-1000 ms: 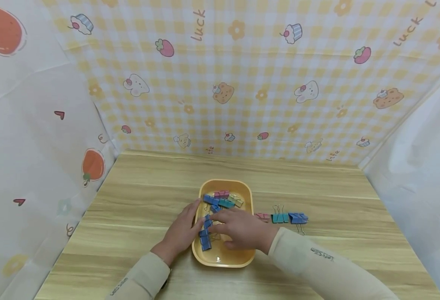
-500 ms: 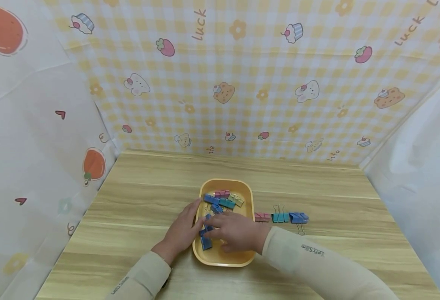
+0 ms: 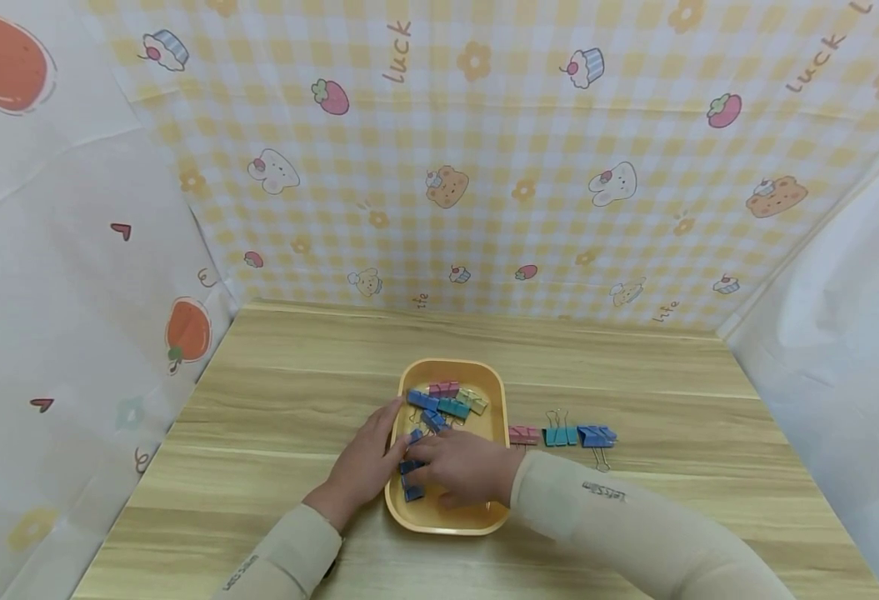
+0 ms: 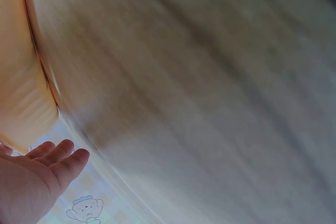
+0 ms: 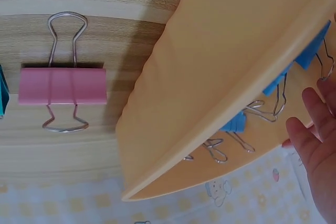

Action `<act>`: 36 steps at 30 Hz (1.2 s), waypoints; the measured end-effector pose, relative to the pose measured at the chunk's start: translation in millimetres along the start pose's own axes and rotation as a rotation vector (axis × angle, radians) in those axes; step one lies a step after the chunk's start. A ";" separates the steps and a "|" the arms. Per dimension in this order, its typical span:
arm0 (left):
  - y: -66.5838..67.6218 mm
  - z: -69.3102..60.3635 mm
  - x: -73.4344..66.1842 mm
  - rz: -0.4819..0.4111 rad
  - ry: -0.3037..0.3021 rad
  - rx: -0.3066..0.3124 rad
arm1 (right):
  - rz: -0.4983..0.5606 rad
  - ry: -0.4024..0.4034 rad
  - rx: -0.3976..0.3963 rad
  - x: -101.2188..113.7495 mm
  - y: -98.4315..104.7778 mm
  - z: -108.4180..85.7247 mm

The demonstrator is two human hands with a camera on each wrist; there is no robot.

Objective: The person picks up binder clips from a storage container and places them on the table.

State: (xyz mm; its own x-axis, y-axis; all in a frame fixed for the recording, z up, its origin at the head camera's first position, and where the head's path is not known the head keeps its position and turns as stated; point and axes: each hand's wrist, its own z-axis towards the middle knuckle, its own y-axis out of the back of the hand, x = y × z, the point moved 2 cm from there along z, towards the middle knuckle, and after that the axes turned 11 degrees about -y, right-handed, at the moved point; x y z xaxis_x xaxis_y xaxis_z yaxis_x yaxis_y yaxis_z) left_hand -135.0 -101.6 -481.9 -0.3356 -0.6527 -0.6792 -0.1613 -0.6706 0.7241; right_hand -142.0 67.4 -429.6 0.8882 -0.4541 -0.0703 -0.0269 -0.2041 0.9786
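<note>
A yellow-orange plastic tray (image 3: 450,530) holds several binder clips, among them a pink clip (image 3: 443,389), a yellow clip (image 3: 472,402), a teal clip (image 3: 453,407) and blue ones. My left hand (image 3: 360,458) rests along the tray's left side, its thumb at the rim; the left wrist view shows extended fingers (image 4: 69,169) by the tray wall. Inside the tray, my right hand (image 3: 461,467) reaches over the blue clips near the left wall. One blue clip (image 3: 412,487) shows past its fingertips. In the right wrist view, fairly straight fingers (image 5: 304,137) are beside a clip's wire handle, with nothing visibly gripped.
Right of the tray, a pink binder clip (image 5: 63,86), a teal binder clip (image 3: 560,436) and a blue binder clip (image 3: 596,436) lie in a row on the wooden table (image 3: 319,350). A checkered cloth (image 3: 484,233) hangs behind the table.
My right hand has shifted left and slightly down within the tray, over the lower blue clips. More of the pink clip outside the tray shows. My left hand stays in place.
</note>
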 end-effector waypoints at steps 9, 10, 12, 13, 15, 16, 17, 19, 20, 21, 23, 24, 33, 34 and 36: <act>0.0 -1.5 -0.2 -0.006 0.003 0.004 | -0.034 -0.006 0.041 4.3 -6.1 9.5; 0.0 -1.8 -0.3 -0.006 0.004 0.004 | -0.032 -0.006 0.050 4.9 -6.4 10.3; 0.1 -2.1 -0.5 -0.010 0.005 0.004 | -0.025 -0.008 0.069 6.3 -6.1 11.4; 0.2 -2.2 -0.6 -0.014 0.007 0.003 | -0.021 -0.009 0.077 7.0 -6.0 12.0; 0.2 -2.4 -0.8 -0.022 0.008 0.000 | -0.017 -0.012 0.090 8.2 -6.5 13.3; 0.2 -2.6 -0.7 -0.023 0.008 0.000 | -0.017 -0.013 0.094 8.7 -6.8 13.9; 0.2 -2.7 -0.6 -0.025 0.007 -0.001 | -0.019 -0.016 0.095 8.9 -7.5 14.6; 0.0 -3.1 0.0 -0.026 0.004 -0.002 | -0.024 -0.017 0.092 9.2 -9.8 16.4; -0.1 -3.2 0.2 -0.025 0.003 -0.002 | -0.027 -0.018 0.091 9.4 -10.8 17.2; -0.1 -3.3 0.5 -0.024 0.002 -0.001 | -0.029 -0.019 0.091 9.6 -11.4 17.7; -0.2 -3.5 0.8 -0.023 0.001 0.000 | -0.032 -0.022 0.094 9.9 -12.4 19.0; -0.2 -3.5 0.8 -0.022 0.001 0.001 | -0.033 -0.022 0.094 10.2 -12.5 19.5; 0.8 -1.1 -0.4 -0.022 0.001 -0.002 | -0.056 -0.043 0.140 9.3 -14.2 24.4; 1.0 -0.9 -0.9 -0.021 -0.004 -0.005 | -0.061 -0.043 0.139 9.2 -14.4 24.8; 1.1 -0.5 -1.3 -0.017 -0.009 -0.008 | -0.070 -0.041 0.134 9.4 -15.5 26.0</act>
State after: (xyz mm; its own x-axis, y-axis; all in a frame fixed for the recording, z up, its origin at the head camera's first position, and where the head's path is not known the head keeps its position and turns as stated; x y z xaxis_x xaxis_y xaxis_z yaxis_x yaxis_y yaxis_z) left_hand -134.3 -101.7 -480.3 -0.3408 -0.6379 -0.6906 -0.1599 -0.6846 0.7112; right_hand -145.1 43.7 -450.4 0.8707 -0.4690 -0.1480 -0.0288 -0.3490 0.9367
